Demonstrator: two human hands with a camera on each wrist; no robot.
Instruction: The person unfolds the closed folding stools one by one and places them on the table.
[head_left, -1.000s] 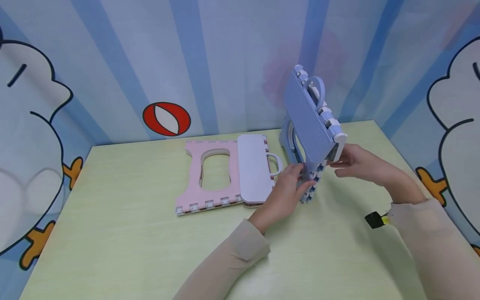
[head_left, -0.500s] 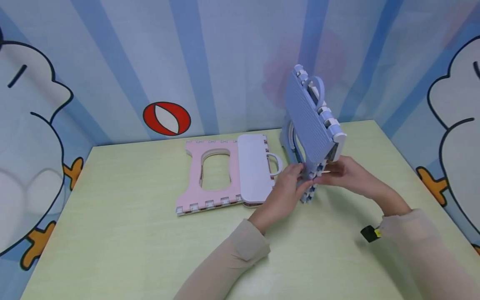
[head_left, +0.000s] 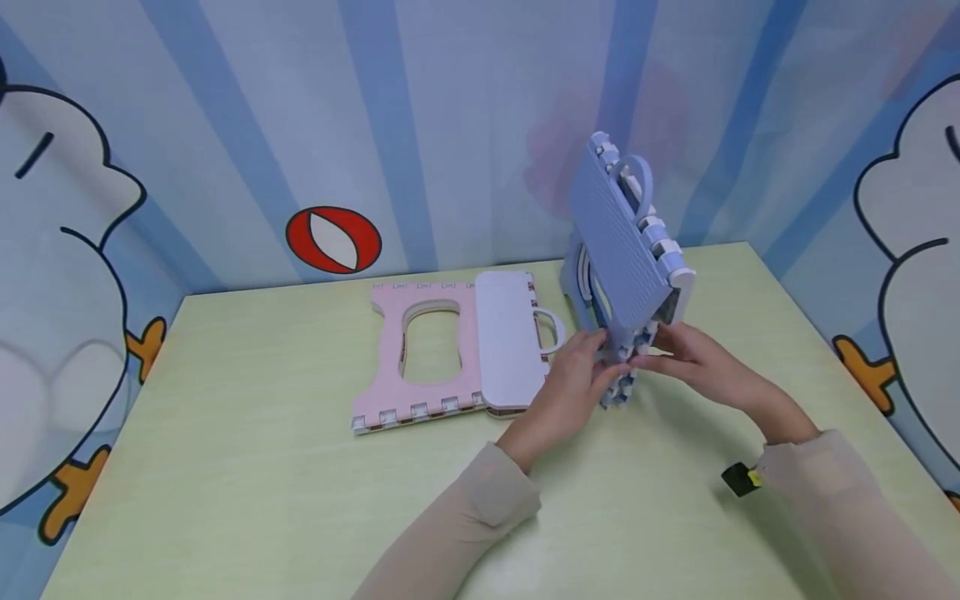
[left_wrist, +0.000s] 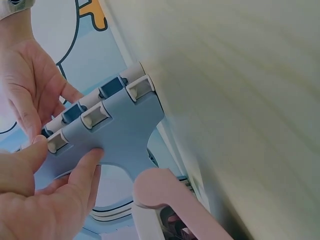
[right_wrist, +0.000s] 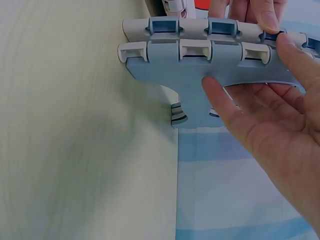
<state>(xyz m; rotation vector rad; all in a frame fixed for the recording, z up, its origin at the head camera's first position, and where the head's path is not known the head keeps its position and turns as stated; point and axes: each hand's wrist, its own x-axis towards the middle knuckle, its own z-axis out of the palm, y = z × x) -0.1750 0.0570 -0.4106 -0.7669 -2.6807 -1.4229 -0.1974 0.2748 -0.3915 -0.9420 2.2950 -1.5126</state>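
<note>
A blue folding stool [head_left: 618,242] with a loop handle stands on its legs at the right of the table, its ribbed top tilted and its leg panels close together. From the left my left hand [head_left: 566,387] grips the near leg panel, thumb at the hinged edge, as the left wrist view shows of the stool's hinges [left_wrist: 95,115]. On the other side my right hand [head_left: 712,367] holds the opposite leg panel; in the right wrist view its thumb lies on the hinge row and its fingers [right_wrist: 220,97] on the panel. Both thumbs almost meet at the near edge.
A pink folding stool [head_left: 442,383] with a pale top [head_left: 512,337] and a loop handle lies flat on the table just left of the blue one. The pale green table [head_left: 247,467] ends at a striped backdrop [head_left: 465,133].
My right hand has come down and left from the stool's upper right side to its near hinged edge. My left hand and both stools stay almost where they were.
</note>
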